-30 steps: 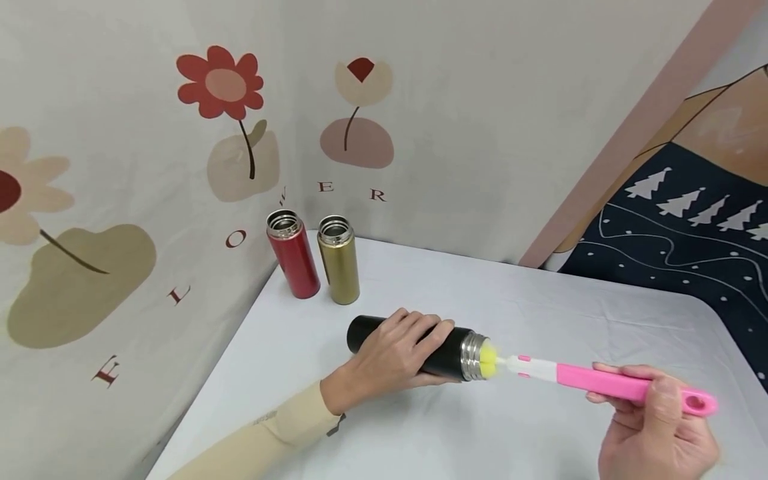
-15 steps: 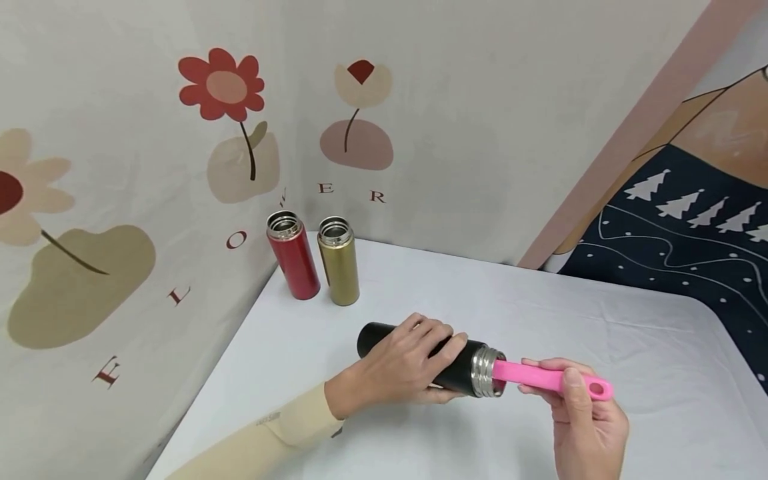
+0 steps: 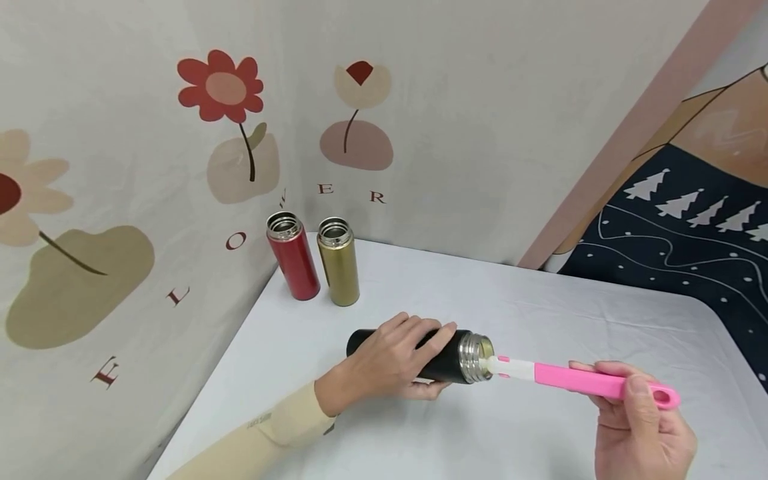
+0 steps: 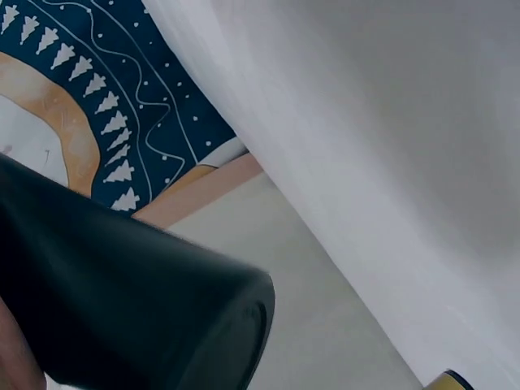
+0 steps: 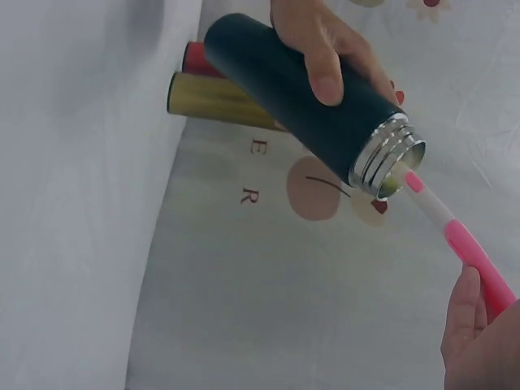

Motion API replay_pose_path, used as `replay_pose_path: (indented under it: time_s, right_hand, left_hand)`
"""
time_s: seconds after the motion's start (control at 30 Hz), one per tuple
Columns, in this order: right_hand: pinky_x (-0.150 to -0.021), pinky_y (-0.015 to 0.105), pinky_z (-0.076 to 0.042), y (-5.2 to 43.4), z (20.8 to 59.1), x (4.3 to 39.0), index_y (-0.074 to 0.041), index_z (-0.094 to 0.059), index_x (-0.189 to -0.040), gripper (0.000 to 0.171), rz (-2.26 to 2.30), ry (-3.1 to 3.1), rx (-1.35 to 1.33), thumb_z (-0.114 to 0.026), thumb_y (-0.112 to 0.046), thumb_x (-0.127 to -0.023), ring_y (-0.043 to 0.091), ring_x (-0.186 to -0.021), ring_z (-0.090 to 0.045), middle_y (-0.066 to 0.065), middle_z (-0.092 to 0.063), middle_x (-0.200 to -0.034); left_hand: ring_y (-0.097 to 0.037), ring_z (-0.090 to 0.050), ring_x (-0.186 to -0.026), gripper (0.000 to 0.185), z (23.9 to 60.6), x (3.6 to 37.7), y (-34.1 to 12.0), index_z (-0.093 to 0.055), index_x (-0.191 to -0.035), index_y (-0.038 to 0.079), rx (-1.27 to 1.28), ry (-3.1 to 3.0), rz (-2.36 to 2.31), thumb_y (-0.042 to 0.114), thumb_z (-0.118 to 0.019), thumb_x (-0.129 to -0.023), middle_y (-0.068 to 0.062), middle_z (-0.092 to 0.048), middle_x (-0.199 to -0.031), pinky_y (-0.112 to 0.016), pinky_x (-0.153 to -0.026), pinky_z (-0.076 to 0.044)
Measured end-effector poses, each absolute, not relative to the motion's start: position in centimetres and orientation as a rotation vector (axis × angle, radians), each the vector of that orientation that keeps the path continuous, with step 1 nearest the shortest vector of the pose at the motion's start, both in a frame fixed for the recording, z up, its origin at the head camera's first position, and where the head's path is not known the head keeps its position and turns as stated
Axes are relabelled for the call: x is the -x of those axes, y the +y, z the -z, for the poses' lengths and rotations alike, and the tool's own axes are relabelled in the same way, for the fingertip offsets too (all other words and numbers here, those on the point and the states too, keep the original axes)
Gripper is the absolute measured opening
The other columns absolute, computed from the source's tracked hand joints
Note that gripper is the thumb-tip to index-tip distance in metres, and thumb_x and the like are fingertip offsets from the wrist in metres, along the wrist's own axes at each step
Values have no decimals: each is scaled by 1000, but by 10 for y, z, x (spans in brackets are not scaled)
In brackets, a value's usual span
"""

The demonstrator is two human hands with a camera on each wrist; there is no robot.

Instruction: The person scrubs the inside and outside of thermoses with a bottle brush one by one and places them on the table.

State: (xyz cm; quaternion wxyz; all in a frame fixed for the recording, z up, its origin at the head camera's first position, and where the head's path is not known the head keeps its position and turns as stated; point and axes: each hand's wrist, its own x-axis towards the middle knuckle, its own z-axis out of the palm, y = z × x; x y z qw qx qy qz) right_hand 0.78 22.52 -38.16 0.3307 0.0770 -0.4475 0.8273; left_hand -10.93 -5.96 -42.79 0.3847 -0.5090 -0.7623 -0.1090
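A black flask (image 3: 447,355) lies on its side just above the white table (image 3: 540,307), its steel mouth (image 3: 477,358) pointing right. My left hand (image 3: 393,357) grips its body from above; the wrist views show the flask (image 4: 122,301) (image 5: 301,97) and those fingers (image 5: 321,45) wrapped round it. My right hand (image 3: 642,427) holds the pink handle of a bottle brush (image 3: 576,379), whose white neck enters the mouth. The brush head is hidden inside. In the right wrist view the brush (image 5: 455,236) runs from the flask mouth to my fingers.
A red flask (image 3: 293,255) and a gold flask (image 3: 339,261) stand open at the table's back left corner against a flower-print cloth wall (image 3: 120,167). A dark tree-print cloth (image 3: 690,227) hangs at the right. The table's right edge curves near there.
Half a second ago the brush was pushed in up to its pink handle. It has now been drawn back out to the right, showing the white neck, and the flask has shifted slightly left.
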Motion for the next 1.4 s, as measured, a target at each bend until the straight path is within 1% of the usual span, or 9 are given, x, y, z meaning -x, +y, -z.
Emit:
replay_pose_path:
  time_s: [0.2,0.43,0.57,0.63,0.77,0.97,1.13,1.3,1.4]
  right_hand:
    - [-90,41,-59,236,378,-9,38,-52,-119,38,-2126,-1148,-122,-53,1,-113,38,-89,-80,33,-69,-102]
    - [-79,41,-62,253,375,-7,35,-58,-113,34,-2107,-1056,12,-58,0,-111,39,-82,-80,36,-73,-95]
    - [-80,42,-62,264,378,-8,33,-59,-115,31,-2153,-978,-27,-52,2,-113,41,-84,-80,37,-73,-97]
    - [-81,44,-62,269,380,-9,33,-59,-114,31,-2205,-890,-91,-45,5,-114,44,-84,-79,38,-73,-96]
    - [-76,47,-62,278,380,-7,32,-60,-112,33,-2256,-768,-103,-40,6,-114,47,-82,-78,38,-71,-94]
    - [-70,45,-62,289,383,-7,28,-61,-110,31,-2213,-805,-56,-42,4,-115,44,-83,-79,36,-70,-94]
    - [-66,46,-61,296,386,-7,29,-58,-111,33,-2242,-770,-127,-37,4,-115,46,-83,-79,40,-69,-95]
    - [-70,42,-62,303,387,-4,28,-58,-113,35,-2220,-853,-160,-32,4,-116,43,-84,-79,38,-70,-96]
    - [-72,41,-62,309,388,-1,27,-58,-115,38,-2234,-868,-179,-29,2,-117,42,-85,-80,38,-71,-97]
  left_hand:
    - [-21,-67,-93,74,424,108,-64,-51,-147,6,1347,-2002,300,49,-77,-92,-11,-65,-114,-33,-79,-61]
    - [-22,-70,-93,77,421,108,-69,-50,-147,8,1345,-2002,308,47,-83,-89,-12,-66,-117,-32,-82,-63]
    - [-22,-70,-96,74,420,108,-71,-52,-146,8,1342,-2004,333,44,-84,-90,-12,-68,-116,-33,-83,-62]
    - [-22,-69,-96,73,419,108,-72,-52,-146,9,1341,-2011,341,44,-84,-90,-12,-68,-116,-33,-83,-62]
    - [-21,-70,-94,75,419,110,-71,-54,-145,9,1325,-2004,337,44,-87,-88,-11,-68,-115,-33,-83,-62]
    - [-20,-73,-95,83,419,111,-68,-60,-143,4,1291,-1996,308,53,-89,-84,-8,-71,-117,-31,-83,-63]
    - [-19,-71,-99,87,418,107,-65,-61,-139,0,1287,-2021,295,63,-84,-85,-9,-71,-116,-31,-85,-62]
    - [-18,-70,-97,79,418,104,-65,-58,-139,-1,1298,-2013,265,57,-74,-88,-9,-71,-116,-30,-79,-60]
    - [-19,-69,-98,77,418,104,-65,-57,-140,-1,1307,-2014,262,54,-72,-88,-9,-70,-117,-31,-79,-59]
